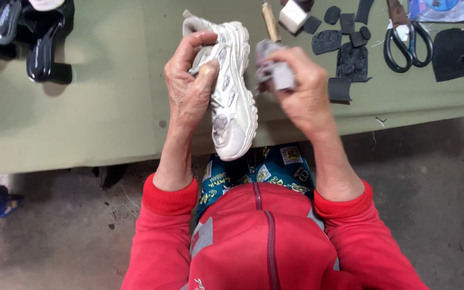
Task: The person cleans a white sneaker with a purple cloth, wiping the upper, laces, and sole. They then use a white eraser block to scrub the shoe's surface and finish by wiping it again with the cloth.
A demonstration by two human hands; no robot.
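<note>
My left hand (189,86) grips a white chunky sneaker (234,107) by its laces and upper, holding it toe toward me above the edge of the green table (98,107). Right beside the shoe's sole, my right hand (302,91) is closed around a crumpled grey cloth (275,70). The cloth sits close to the sole; whether it touches is unclear. Both arms wear red sleeves.
Black scissors (406,45) and several black rubber patches (350,59) lie at the table's back right. A wooden-handled tool (270,21) and a white block (292,15) sit behind the shoe. Black shoes (28,37) stand at the back left. Grey concrete floor lies below.
</note>
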